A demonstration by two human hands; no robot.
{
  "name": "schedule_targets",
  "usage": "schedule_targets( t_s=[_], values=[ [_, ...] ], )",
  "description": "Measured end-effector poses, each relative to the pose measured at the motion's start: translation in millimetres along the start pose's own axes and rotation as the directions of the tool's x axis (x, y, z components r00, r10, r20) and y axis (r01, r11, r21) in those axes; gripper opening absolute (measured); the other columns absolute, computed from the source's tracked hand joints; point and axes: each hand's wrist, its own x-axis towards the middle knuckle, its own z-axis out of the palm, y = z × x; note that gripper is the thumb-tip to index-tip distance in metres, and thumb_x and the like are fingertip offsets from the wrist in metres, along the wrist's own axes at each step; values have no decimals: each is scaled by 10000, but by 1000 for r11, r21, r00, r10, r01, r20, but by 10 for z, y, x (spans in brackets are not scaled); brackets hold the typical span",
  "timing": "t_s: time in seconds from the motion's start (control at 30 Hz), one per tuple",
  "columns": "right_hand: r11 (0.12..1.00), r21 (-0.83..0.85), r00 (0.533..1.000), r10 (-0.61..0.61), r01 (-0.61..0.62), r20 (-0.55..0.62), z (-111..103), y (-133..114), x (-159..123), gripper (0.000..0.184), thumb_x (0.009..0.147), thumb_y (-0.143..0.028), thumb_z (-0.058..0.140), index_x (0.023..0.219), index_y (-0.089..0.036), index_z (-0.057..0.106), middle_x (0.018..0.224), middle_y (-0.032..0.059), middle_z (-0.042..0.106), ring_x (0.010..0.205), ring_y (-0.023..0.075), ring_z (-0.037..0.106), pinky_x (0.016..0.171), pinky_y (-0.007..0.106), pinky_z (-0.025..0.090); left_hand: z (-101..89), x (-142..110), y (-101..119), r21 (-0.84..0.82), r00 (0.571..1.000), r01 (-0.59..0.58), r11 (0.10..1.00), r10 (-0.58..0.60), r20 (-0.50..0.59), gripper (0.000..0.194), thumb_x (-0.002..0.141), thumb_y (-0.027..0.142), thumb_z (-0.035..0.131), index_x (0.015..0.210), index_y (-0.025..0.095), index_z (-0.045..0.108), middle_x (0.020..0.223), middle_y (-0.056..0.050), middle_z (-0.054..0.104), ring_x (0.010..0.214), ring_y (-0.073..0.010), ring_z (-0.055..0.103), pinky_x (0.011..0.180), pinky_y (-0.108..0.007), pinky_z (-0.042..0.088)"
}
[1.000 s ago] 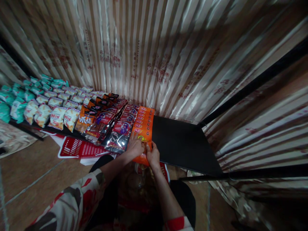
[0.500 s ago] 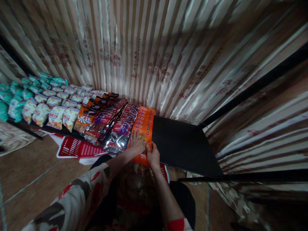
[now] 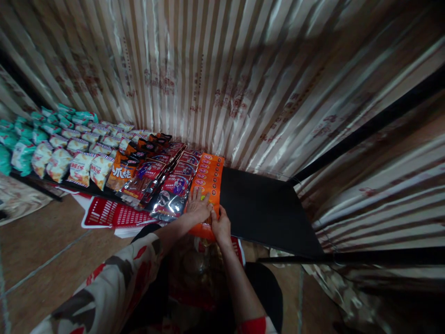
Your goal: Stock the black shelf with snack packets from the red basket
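An orange snack packet (image 3: 209,178) with rows of printed ovals lies on the black shelf, its near end reaching the front edge. My left hand (image 3: 199,208) rests flat on its lower part with fingers stretched out. At the packet's near right edge, my right hand (image 3: 221,224) has its thumb on top and the other fingers curled around the side, partly hidden. Close on the left are dark red and purple snack packets (image 3: 174,183), laid in overlapping rows.
Further left along the shelf (image 3: 264,208) stand orange-and-black bags (image 3: 121,171), white bags (image 3: 79,168) and green bags (image 3: 23,155). Below the front edge is a red basket (image 3: 118,214). A striped curtain (image 3: 215,69) hangs behind; black poles (image 3: 368,125) rise at the right.
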Motion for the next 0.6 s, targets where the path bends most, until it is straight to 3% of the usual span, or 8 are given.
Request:
schedule_targets(
  t_s=[0.33,0.6],
  values=[
    [999,-29,1000,-17,17,7,-42,-40,-22,497,837,-364,407,1242,-82,466,1160,183,602,1026,252,598,856,328,447,-42,-15,5,-10,1000,2,1000,-2,5,524,870,423,334,1370,266,344,1506,-45,179,1377,-296,92,1101,-488,110],
    [999,-42,999,-35,35,5,-4,-21,-15,542,840,-392,392,1260,-55,460,1191,193,583,1091,253,564,882,320,435,-23,7,-13,-14,1000,1,1000,-2,-4,523,870,417,341,1368,257,350,1508,-74,157,1381,-293,57,1098,-491,119]
  ],
)
